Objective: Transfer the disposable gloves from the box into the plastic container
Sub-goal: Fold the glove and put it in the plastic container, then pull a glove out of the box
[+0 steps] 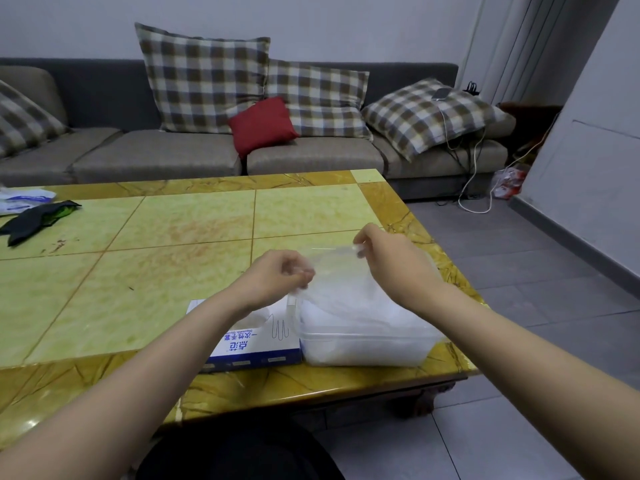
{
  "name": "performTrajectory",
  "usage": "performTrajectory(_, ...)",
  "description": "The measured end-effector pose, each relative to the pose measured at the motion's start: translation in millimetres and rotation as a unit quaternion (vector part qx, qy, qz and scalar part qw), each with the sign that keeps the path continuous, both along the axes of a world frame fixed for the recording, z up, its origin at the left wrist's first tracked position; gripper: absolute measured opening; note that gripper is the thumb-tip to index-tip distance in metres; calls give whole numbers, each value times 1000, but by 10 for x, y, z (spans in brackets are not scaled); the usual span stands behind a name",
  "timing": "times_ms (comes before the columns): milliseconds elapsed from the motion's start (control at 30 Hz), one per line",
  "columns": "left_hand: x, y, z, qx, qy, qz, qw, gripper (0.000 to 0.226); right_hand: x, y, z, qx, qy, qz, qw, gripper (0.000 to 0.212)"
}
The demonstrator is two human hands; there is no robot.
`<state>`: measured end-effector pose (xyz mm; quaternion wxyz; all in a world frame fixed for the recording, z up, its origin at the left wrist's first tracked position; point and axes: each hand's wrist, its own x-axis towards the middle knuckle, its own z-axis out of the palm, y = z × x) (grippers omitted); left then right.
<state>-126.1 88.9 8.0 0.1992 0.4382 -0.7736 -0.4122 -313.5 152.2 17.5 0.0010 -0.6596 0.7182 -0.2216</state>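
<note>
A white and blue glove box (256, 344) lies flat near the table's front edge. Right beside it stands a clear plastic container (367, 344) piled with thin clear gloves. Above the container both hands stretch a clear disposable glove (332, 271) between them. My left hand (277, 278) pinches its left end with curled fingers. My right hand (384, 251) pinches its right end a little higher. The glove hangs down toward the pile in the container.
The yellow-green tiled table (156, 258) carries a dark cloth (38, 220) and a white plastic bag (20, 199) at the far left. A grey sofa (166, 154) with checked cushions stands behind. Grey floor tiles lie to the right.
</note>
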Motion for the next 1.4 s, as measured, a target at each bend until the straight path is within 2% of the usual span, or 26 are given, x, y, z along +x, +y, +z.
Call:
performTrajectory(133, 39, -92, 2, -25, -61, 19, 998, 9, -105, -49, 31, -3, 7, -13, 1000, 24)
performTrajectory(167, 20, -103, 22, -38, -69, 25, 997, 14, -116, -58, 39, 5, 10, -15, 1000, 24)
performTrajectory(267, -93, -79, 115, -99, -101, 6, 990, 52, -126, -81, 55, 34, 30, -13, 999, 23)
performTrajectory(333, -198, -36, 164, -156, -124, -25, 980, 61, -96, -76, 85, 53, 23, -7, 998, 24)
performTrajectory(367, -252, -22, 167, -186, -125, -37, 974, 55, -79, -69, 98, 63, 10, 1, 998, 23)
performTrajectory(467, -353, -52, 184, -238, -69, -26, 968, 12, -49, -30, 101, 86, -19, 32, 996, 15)
performTrajectory(500, -371, -77, 198, -239, -52, -12, 970, 7, -41, -9, 100, 99, -19, 42, 994, 22)
performTrajectory(567, -403, -127, 228, -224, -49, 7, 973, 10, -65, 17, 85, 125, -8, 50, 991, 38)
performTrajectory(600, -406, -153, 237, -218, -57, 9, 974, 12, -85, 12, 73, 132, -11, 43, 990, 38)
performTrajectory(767, -424, -313, 332, -194, -90, 14, 977, 18, -236, -29, 152, 77, -68, -19, 995, 3)
performTrajectory(800, -441, -339, 386, -195, -82, 22, 977, 19, -262, -29, 211, 48, -71, -24, 996, 6)
performTrajectory(900, -502, -368, 585, -223, -12, 50, 973, 20, -369, -64, 386, -46, -77, -40, 995, 4)
performTrajectory(967, -520, -343, 682, -248, 62, 61, 965, 19, -411, -72, 471, -89, -66, -30, 993, 22)
performTrajectory(1033, -519, -285, 711, -240, 117, 60, 962, 14, -419, -58, 466, -73, -53, 1, 996, 51)
performTrajectory(1067, -516, -260, 693, -231, 132, 54, 962, 13, -412, -46, 438, -59, -47, 5, 997, 56)
performTrajectory(1100, -512, -238, 660, -224, 138, 46, 964, 12, -401, -35, 391, -50, -48, 11, 998, 51)
performTrajectory(1167, -490, -198, 564, -210, 133, 31, 968, 11, -388, -14, 281, -44, -55, 21, 997, 15)
performTrajectory(1233, -440, -175, 457, -198, 128, 27, 971, 11, -375, 17, 161, -61, -65, 37, 995, 18)
performTrajectory(1300, -378, -173, 376, -187, 124, 34, 974, 11, -351, 40, 70, -72, -65, 42, 994, 6)
performTrajectory(1333, -359, -170, 353, -183, 120, 42, 975, 11, -319, 69, 48, -61, -67, 41, 995, 16)
performTrajectory(1400, -332, -187, 313, -168, 112, 59, 978, 12, -245, 107, -17, -11, -127, 48, 991, 35)
